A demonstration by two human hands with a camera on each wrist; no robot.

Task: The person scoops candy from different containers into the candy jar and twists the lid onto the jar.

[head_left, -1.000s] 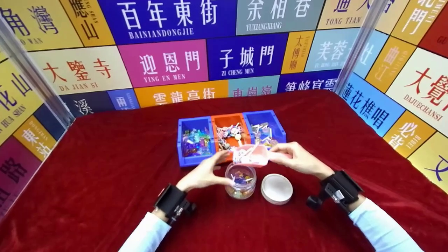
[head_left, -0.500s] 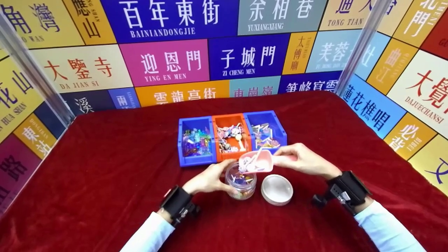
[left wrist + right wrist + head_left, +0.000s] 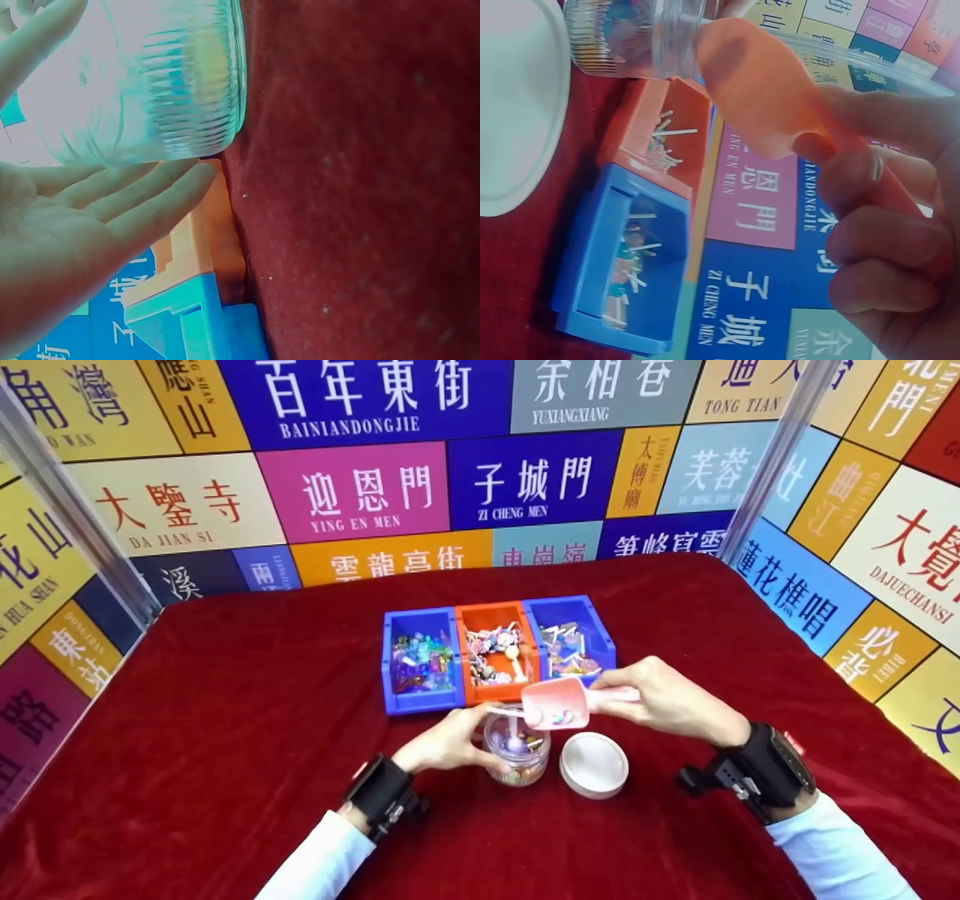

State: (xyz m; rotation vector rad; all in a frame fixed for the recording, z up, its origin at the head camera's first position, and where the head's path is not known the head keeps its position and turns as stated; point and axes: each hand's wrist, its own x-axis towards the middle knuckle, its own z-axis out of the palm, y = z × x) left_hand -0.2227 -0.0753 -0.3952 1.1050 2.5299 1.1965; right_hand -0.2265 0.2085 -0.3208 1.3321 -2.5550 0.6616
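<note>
My right hand [image 3: 679, 701] grips the handle of a small pink scoop [image 3: 556, 703], fingers wrapped round it in the right wrist view. Tilted to the left, the scoop overlaps the mouth of a clear ribbed jar [image 3: 517, 769]. A few small pieces show in its bowl, and white sticks lie at its lip and in the jar's mouth. Colourful pieces fill part of the jar, which stands upright on the cloth. My left hand [image 3: 446, 746] holds the jar from the left, thumb in front and fingers behind; in the left wrist view the fingers [image 3: 142, 191] lie along its side.
Behind the jar stand a left blue bin [image 3: 424, 705] of shiny pieces, an orange bin [image 3: 496, 694] and a right blue bin [image 3: 600, 641] with small stick pieces. A round white lid [image 3: 594, 765] lies right of the jar on dark red cloth [image 3: 262, 720].
The scoop has tipped further left over the jar and most of its white sticks have left it. My left hand has come in round the jar.
</note>
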